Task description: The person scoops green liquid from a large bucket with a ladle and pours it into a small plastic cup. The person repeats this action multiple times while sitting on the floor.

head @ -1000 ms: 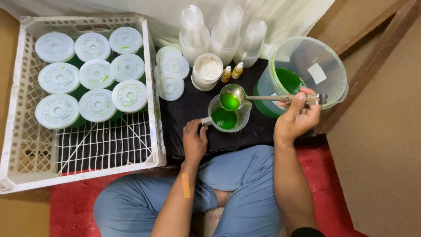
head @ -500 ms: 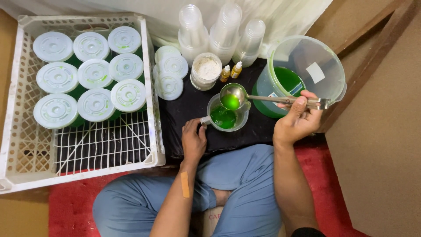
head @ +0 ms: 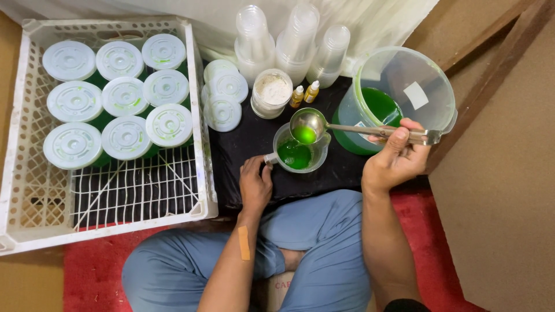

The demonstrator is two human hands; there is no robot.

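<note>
Right hand (head: 393, 159) holding ladle (head: 307, 125) (green liquid) over cup (head: 299, 151), left hand (head: 255, 184) steadying

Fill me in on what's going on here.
A person sits cross-legged on the floor. The right hand holds a metal ladle with green liquid over a small clear jug, and the left hand steadies the jug by its handle. The jug is partly full. Beside it stands a big bucket of the same green liquid. A white crate on the left holds nine lidded tubs.
</note>
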